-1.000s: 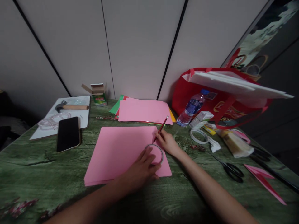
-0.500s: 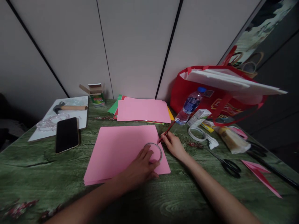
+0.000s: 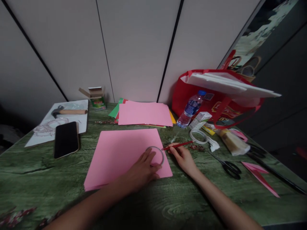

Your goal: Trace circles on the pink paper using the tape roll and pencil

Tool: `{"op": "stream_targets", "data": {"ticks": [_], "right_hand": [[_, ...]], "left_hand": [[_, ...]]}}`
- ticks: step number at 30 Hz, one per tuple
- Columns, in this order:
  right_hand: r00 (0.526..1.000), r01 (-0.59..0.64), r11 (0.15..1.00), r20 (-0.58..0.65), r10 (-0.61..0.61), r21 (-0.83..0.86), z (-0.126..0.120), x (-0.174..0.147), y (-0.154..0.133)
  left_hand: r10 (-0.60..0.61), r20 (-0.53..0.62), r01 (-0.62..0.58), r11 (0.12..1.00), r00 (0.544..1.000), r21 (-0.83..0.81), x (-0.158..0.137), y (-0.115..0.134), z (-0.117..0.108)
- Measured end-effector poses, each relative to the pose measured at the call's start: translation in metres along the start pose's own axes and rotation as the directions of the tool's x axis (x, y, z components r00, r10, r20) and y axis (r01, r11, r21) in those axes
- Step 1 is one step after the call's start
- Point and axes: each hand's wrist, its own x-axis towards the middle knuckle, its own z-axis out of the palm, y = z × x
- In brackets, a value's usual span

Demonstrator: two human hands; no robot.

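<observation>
A thin grey ring (image 3: 163, 157) lies flat near the right edge of a stack of pink paper (image 3: 120, 153). My left hand (image 3: 143, 167) rests over the paper, its fingers on the ring's left side and its thumb at the lower edge, holding it down. A red pencil (image 3: 181, 144) is pinched in my right hand (image 3: 183, 158), just right of the paper. The pencil slants low, its tip by the ring's upper right rim; whether it touches the paper I cannot tell.
Behind lies more pink paper (image 3: 146, 113). A phone (image 3: 66, 140) and a hammer (image 3: 72, 111) are on the left. On the right are a water bottle (image 3: 190, 110), a red bag (image 3: 182, 92), a tape roll (image 3: 198, 140), scissors (image 3: 230, 168) and folded pink paper (image 3: 260, 177).
My right hand has tipped the pencil from steep to nearly level, its back end swinging down to the right. My left hand stays on the ring. The view has shifted slightly.
</observation>
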Motion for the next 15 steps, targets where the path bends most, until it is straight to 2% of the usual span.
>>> {"op": "stream_targets", "data": {"ticks": [7,15], "right_hand": [[1.0,-0.003,1.0,-0.013,0.003,-0.021,-0.004,-0.021,-0.009],[1.0,-0.008,0.984,0.025,0.013,-0.179,-0.004,-0.049,-0.02]], "left_hand": [[-0.035,0.138,0.05,0.993,0.99,-0.107,0.007,0.001,-0.018],[0.041,0.222,-0.013,0.992,0.974,-0.125,0.015,-0.006,-0.027]]}}
